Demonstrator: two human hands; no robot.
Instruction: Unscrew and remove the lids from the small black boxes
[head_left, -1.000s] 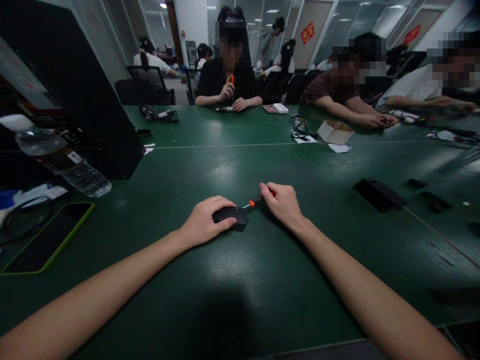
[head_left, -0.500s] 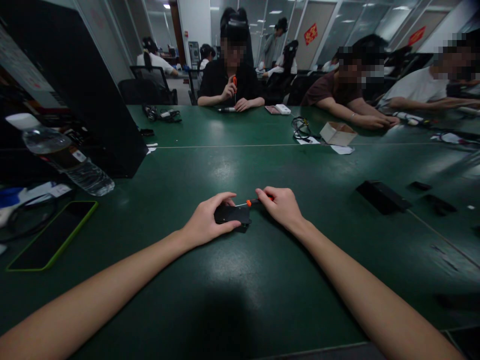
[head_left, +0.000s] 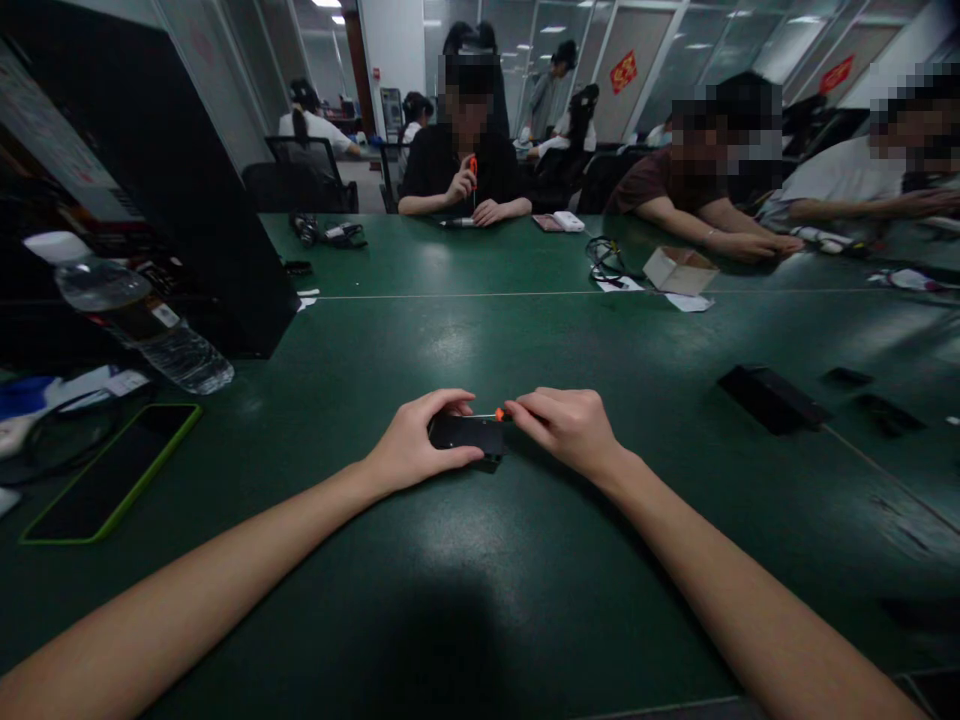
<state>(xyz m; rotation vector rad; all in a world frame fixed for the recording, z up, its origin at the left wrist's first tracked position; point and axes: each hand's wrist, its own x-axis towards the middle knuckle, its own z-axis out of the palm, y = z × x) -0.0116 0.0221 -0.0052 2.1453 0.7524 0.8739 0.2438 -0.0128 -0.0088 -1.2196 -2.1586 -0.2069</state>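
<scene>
My left hand (head_left: 422, 432) grips a small black box-shaped device (head_left: 469, 433) on the green table, thumb along its near side and fingers curled over the far side. In my right hand (head_left: 568, 428) is a screwdriver (head_left: 500, 414) with an orange and black handle, held in closed fingers. Its thin metal shaft lies almost level and points left, along the far side of the device toward my left fingertips. What the tip touches is hidden behind those fingers.
A green-edged phone (head_left: 112, 475) and a water bottle (head_left: 142, 315) lie at the left by a large black panel (head_left: 172, 190). Black parts (head_left: 772, 398) rest on the right. Farther back are a small open box (head_left: 679, 270), cables (head_left: 606, 258) and seated people, one holding a screwdriver.
My right hand has turned over slightly, with its knuckles more on top, and covers more of the screwdriver handle. The left hand and the device stay nearly in place.
</scene>
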